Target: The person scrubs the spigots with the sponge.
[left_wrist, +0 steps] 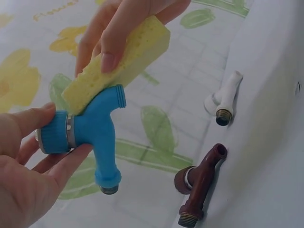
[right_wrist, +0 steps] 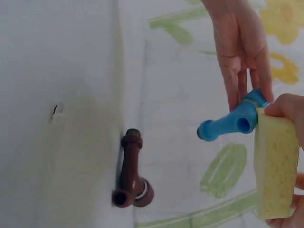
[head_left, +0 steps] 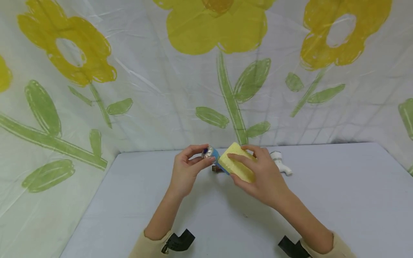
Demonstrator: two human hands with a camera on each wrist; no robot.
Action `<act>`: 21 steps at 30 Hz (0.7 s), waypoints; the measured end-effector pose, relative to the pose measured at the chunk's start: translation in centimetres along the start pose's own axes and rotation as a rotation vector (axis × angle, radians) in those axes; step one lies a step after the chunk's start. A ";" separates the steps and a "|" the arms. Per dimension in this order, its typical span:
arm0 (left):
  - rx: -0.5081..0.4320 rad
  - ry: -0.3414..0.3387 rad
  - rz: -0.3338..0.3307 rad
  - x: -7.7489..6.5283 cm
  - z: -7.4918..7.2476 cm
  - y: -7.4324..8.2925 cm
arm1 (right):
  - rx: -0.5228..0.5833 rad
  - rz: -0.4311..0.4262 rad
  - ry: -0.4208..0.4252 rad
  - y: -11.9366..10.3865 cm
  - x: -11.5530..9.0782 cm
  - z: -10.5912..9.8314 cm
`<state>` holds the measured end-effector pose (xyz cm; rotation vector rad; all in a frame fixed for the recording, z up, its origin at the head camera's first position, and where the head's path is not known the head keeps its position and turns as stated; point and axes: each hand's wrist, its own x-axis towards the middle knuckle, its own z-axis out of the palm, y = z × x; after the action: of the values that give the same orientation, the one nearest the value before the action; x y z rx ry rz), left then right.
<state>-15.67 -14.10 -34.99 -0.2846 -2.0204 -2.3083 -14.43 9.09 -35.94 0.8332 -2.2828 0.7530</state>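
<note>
A blue plastic tap with a ribbed round knob and a threaded end is held up above the table. My left hand pinches its knob between thumb and fingers. My right hand grips a yellow sponge by its edges. In the left wrist view the sponge lies against the top of the tap's body, beside the spout. The right wrist view shows the tap's open spout facing the camera, with the sponge next to it.
A dark red tap lies on the white table, partly hidden behind the hands in the head view. To its right lies a white tap. A flower-printed sheet hangs behind the table.
</note>
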 end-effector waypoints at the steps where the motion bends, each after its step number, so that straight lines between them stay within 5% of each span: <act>1: 0.002 0.006 0.008 0.0 0.1 0.0 | -0.006 -0.010 0.005 -0.1 0.0 0.0; 8: 0.029 0.082 0.037 -0.2 0.5 -0.1 | -0.042 -0.145 -0.007 -0.7 -0.1 0.5; 21: 0.057 0.159 0.009 -0.1 1.0 -1.0 | -0.117 -0.208 -0.012 -0.8 -0.3 0.8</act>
<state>-15.62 -12.97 -35.83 -0.1029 -1.9991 -2.1861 -13.91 8.16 -36.42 1.0037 -2.1848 0.5177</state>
